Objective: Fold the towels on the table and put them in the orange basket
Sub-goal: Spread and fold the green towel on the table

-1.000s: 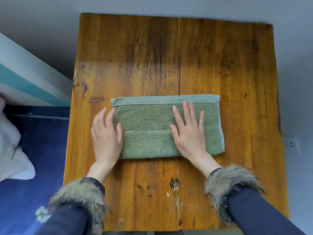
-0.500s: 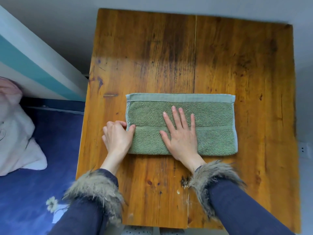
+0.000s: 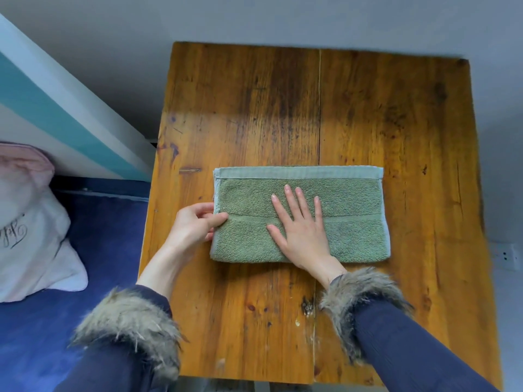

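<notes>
Head view: worn on the head, facing forward and steeply down.
Range: close above the tabletop (image 3: 368,114).
Shared coverage: single view only.

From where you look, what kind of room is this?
Probably a bedroom at home: a white pillow lies on a dark blue bed cover beside the worn wooden table, and a white wall socket sits low.

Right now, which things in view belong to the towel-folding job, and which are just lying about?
Job:
folded green terry towel
worn wooden table
left hand, pinching the towel's left edge
right hand, flat on the towel

Lying about:
white and pink pillow
blue bedding
white wall socket

No orange basket in view.
</notes>
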{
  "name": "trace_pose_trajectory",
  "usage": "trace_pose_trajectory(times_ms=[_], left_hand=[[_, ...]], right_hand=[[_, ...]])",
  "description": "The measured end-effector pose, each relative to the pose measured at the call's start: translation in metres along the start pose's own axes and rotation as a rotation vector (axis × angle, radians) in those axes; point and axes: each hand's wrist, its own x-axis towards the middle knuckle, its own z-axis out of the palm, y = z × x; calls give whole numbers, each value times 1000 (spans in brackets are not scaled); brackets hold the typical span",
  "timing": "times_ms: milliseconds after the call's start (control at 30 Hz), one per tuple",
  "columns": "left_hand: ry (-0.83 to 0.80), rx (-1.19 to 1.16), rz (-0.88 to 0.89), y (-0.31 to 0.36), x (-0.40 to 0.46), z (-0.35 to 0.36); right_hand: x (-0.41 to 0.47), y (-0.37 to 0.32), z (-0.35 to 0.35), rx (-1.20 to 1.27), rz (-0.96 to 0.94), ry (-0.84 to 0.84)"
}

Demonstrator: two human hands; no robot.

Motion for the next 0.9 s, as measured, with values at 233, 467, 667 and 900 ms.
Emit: trace_pose_trajectory(times_ms=[233, 467, 667, 900], left_hand=[[-9, 33, 217, 35, -42, 48], [17, 279, 465, 49, -48, 151], [41, 412, 505, 36, -42, 228], [71, 463, 542, 20, -34, 264]], right_hand=[[-59, 46, -30, 315, 15, 134], [-106, 100, -45, 538, 235, 233], [-111, 123, -33, 670, 297, 96], [-107, 138, -28, 875, 381, 133]])
